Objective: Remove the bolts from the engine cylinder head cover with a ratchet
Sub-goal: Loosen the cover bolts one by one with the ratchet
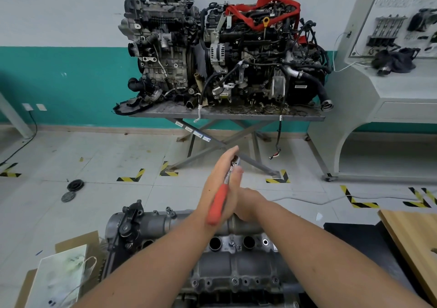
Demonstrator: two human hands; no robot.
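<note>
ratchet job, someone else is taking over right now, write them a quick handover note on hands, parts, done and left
Left hand: raised above the engine, the ratchet with its orange grip lying against it, head up.
Right hand: pressed against the left hand and the ratchet; grip unclear.
Cylinder head cover: in front, below the forearms.
Done: cannot tell; no loose bolts are visible.
Left: the ratchet is off the cover; one bolt between the two round wells is still in.

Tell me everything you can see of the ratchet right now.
The orange-handled metal ratchet is held up between both hands, the left hand and the right hand, above the grey metal cylinder head cover. Its shiny shank runs up to a small head near the left fingertips. The handle points down towards the camera. It touches nothing else.
</note>
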